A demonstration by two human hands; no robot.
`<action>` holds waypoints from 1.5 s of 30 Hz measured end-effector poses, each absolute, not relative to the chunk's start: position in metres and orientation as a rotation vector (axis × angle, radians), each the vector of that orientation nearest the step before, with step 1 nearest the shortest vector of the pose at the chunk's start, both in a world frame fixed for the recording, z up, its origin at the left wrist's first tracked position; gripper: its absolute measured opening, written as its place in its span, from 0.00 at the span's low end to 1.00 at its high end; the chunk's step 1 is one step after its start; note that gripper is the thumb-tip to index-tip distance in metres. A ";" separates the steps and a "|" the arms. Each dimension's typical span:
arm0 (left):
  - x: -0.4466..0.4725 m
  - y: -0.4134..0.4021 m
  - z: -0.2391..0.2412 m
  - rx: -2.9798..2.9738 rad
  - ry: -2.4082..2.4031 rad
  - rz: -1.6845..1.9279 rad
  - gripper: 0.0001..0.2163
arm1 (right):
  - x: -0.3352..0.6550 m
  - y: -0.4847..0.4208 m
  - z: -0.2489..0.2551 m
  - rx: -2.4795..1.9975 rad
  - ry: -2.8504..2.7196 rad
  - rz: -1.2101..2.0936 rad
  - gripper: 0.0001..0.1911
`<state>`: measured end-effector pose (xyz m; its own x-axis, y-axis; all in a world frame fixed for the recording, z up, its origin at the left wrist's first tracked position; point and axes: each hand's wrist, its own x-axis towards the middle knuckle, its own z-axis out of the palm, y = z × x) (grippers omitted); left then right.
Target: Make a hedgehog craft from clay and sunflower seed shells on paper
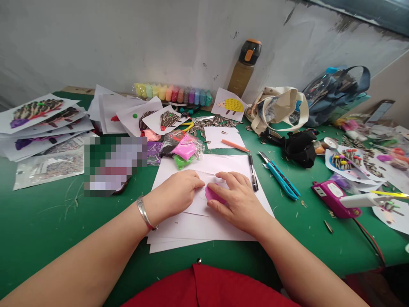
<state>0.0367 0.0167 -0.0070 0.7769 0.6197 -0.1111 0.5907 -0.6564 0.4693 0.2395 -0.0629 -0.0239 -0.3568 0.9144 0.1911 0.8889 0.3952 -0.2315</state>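
Note:
A flat patch of pink modelling clay (213, 194) lies on a small white sheet of paper (197, 208), which rests on larger white sheets (179, 232). My right hand (239, 200) is over the clay with its fingers apart, fingertips pressing on it and covering part of it. To the left, my left hand (179, 192) has its fingers curled, thumb and forefinger closed at the small sheet's left side. Just beyond the hands are bags of soft clay, one bright pink (185, 146) and one green (182, 162). A black pen (253, 172) lies by the right edge of the sheets.
A blue box cutter (281, 177) and a magenta glue gun-like device (335, 200) lie to the right. Sunflower seeds (220, 121), a hedgehog picture (230, 104) and a bottle (244, 68) stand behind. Seed-covered pictures (41, 113) are stacked left, near a blurred-out phone-shaped object (115, 164).

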 end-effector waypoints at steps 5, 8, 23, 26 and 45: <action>0.037 0.015 -0.006 2.482 0.902 0.049 0.18 | 0.239 -0.064 -0.024 -1.594 -2.357 0.115 0.20; 0.037 0.015 -0.007 2.485 0.899 0.047 0.17 | 0.239 -0.063 -0.024 -1.586 -2.400 0.130 0.20; 0.038 0.006 -0.006 2.571 0.801 0.023 0.14 | 0.245 -0.066 -0.022 -1.656 -2.329 0.142 0.20; 0.038 0.005 -0.007 2.594 0.803 0.020 0.15 | 0.246 -0.066 -0.023 -1.662 -2.296 0.128 0.20; 0.041 0.008 -0.010 2.560 0.853 -0.001 0.13 | 0.241 -0.064 -0.024 -1.635 -2.338 0.198 0.19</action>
<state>0.0409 0.0081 -0.0098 0.8099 0.5705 -0.1363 0.5709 -0.7134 0.4062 0.2410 -0.0637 -0.0236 -0.3198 0.9356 0.1497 0.8970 0.3498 -0.2702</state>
